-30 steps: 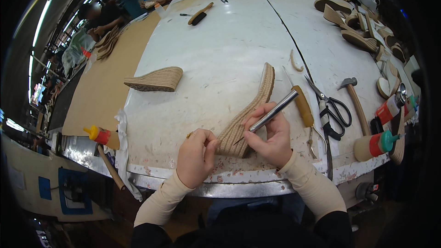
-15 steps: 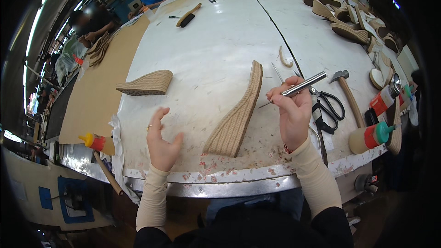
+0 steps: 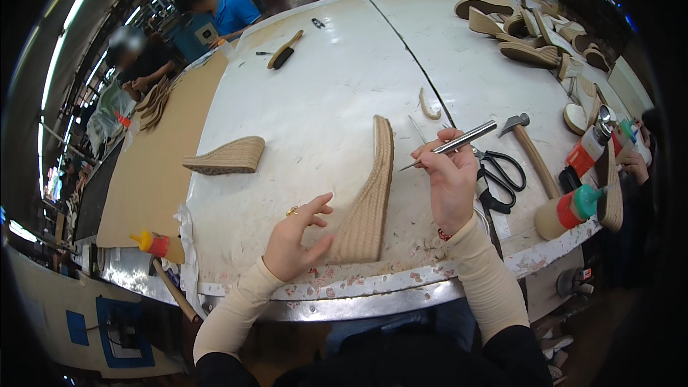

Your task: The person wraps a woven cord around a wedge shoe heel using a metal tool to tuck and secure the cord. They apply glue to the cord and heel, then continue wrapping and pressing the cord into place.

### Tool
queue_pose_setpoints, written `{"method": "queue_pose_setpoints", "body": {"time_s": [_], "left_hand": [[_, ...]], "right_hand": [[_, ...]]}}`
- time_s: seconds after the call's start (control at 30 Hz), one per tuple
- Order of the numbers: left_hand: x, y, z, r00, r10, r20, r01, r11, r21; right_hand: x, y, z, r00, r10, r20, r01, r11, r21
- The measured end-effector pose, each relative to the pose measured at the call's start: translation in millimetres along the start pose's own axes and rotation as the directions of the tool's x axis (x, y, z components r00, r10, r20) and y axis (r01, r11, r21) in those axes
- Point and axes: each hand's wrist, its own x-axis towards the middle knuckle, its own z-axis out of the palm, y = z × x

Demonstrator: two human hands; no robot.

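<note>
A rope-braided wedge sole (image 3: 364, 208) stands on the white tabletop in front of me, its thick end toward me and its thin tip pointing away. At its left side is my left hand (image 3: 295, 240), open, with fingers spread and slightly curled; whether the thumb touches the braid I cannot tell. My right hand (image 3: 451, 190) is closed round an awl (image 3: 469, 136) with a smooth metal handle, its thin point directed left toward the sole's upper part, with a gap between. A second braided wedge (image 3: 228, 155) lies farther left.
Black-handled scissors (image 3: 503, 175) and a hammer (image 3: 534, 150) lie right of my right hand. Glue bottles (image 3: 566, 213) stand at the right edge, another (image 3: 159, 245) at the left. Wedge soles (image 3: 530, 32) heap at the far right. A brush (image 3: 287, 50) lies farther back. Two people sit far left.
My left hand has moved right, up beside the wedge sole's thick end. The sole now stands more upright in view. My right hand still holds the awl; the whole view has shifted slightly.
</note>
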Motion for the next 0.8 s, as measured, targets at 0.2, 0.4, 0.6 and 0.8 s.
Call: {"method": "queue_pose_setpoints", "body": {"time_s": [0.2,0.4,0.6,0.8], "left_hand": [[26,35,14,0.905,0.341,0.256,-0.419,0.825,0.381],[59,57,31,0.719,0.399,0.569,-0.669,0.621,0.409],[80,49,6,0.858,0.417,0.299,-0.447,0.894,0.037],[77,14,-2,0.944,-0.063,-0.324,-0.271,0.412,-0.870]], "right_hand": [[4,-5,-1,0.997,-0.009,-0.073,0.012,0.999,0.035],[13,-17,-9,0.977,0.011,-0.212,0.016,0.992,0.124],[19,-23,-18,0.947,-0.051,-0.317,0.092,0.989,0.116],[20,-17,-15,0.965,-0.113,-0.236,0.096,0.992,-0.081]]}}
